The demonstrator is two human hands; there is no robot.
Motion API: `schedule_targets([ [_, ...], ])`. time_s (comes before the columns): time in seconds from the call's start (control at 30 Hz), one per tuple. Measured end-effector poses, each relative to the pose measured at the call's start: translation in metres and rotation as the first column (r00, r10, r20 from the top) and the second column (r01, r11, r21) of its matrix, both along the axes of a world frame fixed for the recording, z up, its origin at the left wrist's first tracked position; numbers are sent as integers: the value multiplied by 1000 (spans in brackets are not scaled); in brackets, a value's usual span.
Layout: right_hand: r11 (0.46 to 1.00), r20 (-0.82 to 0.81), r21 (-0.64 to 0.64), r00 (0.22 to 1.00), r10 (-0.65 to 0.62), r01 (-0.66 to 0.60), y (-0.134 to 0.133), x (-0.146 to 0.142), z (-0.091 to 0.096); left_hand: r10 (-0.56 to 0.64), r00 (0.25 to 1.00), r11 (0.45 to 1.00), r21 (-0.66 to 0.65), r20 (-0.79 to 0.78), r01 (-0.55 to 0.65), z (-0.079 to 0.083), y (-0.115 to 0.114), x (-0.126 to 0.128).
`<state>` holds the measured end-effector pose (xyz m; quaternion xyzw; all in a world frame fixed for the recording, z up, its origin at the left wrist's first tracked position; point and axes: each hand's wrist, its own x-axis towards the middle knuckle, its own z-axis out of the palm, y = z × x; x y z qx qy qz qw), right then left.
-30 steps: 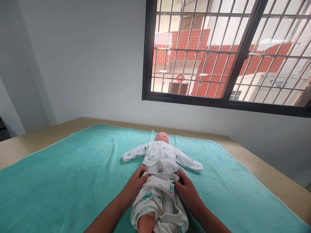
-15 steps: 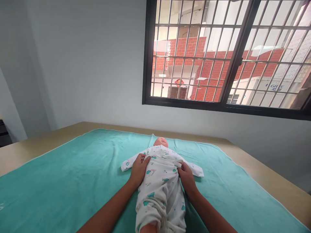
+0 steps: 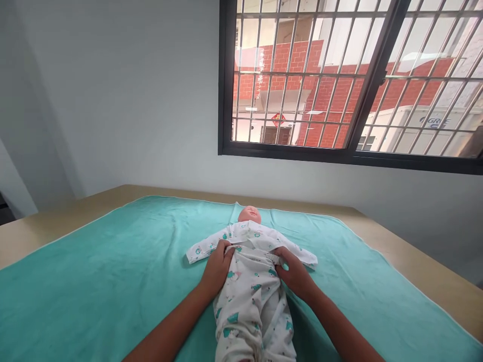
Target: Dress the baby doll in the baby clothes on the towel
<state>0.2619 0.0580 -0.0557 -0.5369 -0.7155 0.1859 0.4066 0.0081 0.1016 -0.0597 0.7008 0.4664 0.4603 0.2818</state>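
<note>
Under a barred window (image 3: pixel 350 80), both hands are gripping pants (image 3: pixel 251 296) at a doll (image 3: pixel 249 236): left hand (image 3: pixel 217 266) and right hand (image 3: pixel 294 271) are closing on the waistband, doll lying on a teal blanket (image 3: pixel 94 281) covering the surface (image 3: pixel 415 261).

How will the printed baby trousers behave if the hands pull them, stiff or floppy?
The printed trousers are probably floppy: the cloth wrinkles and bunches where the left hand and right hand grip the waistband. They look thin and light. They would likely stretch and slide over the doll rather than keep shape.
</note>
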Motion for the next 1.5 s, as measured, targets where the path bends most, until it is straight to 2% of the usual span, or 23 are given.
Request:
schedule_targets([
  [0.1, 996, 152, 22, 984, -94, 91, 5, -5, 11, 28, 999, 1000, 12, 32, -28, 2, 19, 4],
  [0.23, 957, 345, 101, 893, -290, 272, 20, -19, 28, -16, 998, 1000, 3, 53, 16, 0, 39, 11],
  [0.3, 935, 375, 105, 857, -353, 339, 28, -26, 32, -49, 998, 999, 12, 47, 48, -2, 42, 12],
  [0.37, 929, 339, 72, 867, -366, 364, 33, -29, 32, -52, 998, 998, 37, 24, 51, -4, 39, 9],
  [0.43, 957, 222, 20, 932, -286, 289, 34, -24, 29, -10, 1000, 997, 82, -7, 11, -2, 32, 3],
  [0.5, 994, 55, -36, 993, -105, 108, 30, -11, 25, 55, 994, 991, 130, -96, -43, 1, 23, -2],
  [0.53, 997, -27, -74, 1000, -3, 1, 27, -3, 23, 81, 984, 990, 129, -158, -61, 4, 19, -4],
  [0.6, 967, -164, -181, 975, 150, -179, 20, 13, 20, 97, 957, 994, 75, -272, -79, 9, 13, -7],
  [0.67, 915, -260, -290, 943, 206, -280, 14, 22, 19, 71, 946, 997, -12, -315, -78, 13, 11, -9],
  [0.73, 875, -292, -363, 931, 220, -321, 8, 24, 19, 30, 950, 996, -72, -311, -55, 16, 12, -13],
  [0.8, 859, -263, -395, 937, 232, -324, 4, 21, 21, -37, 949, 991, -132, -313, -5, 18, 15, -20],
  [0.87, 848, -239, -423, 942, 237, -321, 1, 17, 22, -181, 947, 961, -253, -266, 113, 19, 17, -28],
  [0.93, 833, -273, -448, 937, 218, -324, -1, 14, 24, -361, 927, 863, -413, -98, 292, 22, 15, -34],
  [1.0, 825, -341, -455, 921, 185, -335, -2, 12, 24, -432, 896, 760, -495, 99, 421, 24, 12, -37],
  [1.03, 826, -379, -450, 910, 168, -340, -2, 12, 24, -423, 892, 744, -501, 159, 442, 26, 11, -38],
  [1.1, 830, -448, -435, 883, 138, -350, -3, 11, 22, -361, 914, 779, -478, 184, 405, 28, 8, -36],
  [1.23, 837, -579, -419, 814, 52, -351, -2, 9, 14, -256, 956, 856, -426, 141, 292, 27, 6, -30],
  [1.3, 842, -631, -412, 775, 10, -347, -1, 9, 9, -239, 965, 874, -409, 110, 263, 25, 7, -29],
  [1.37, 831, -679, -415, 734, -12, -370, 1, 10, 5, -254, 961, 857, -435, 110, 276, 23, 7, -30],
  [1.5, 781, -741, -441, 671, -38, -443, 4, 15, -2, -283, 945, 782, -531, 165, 326, 27, 8, -34],
])
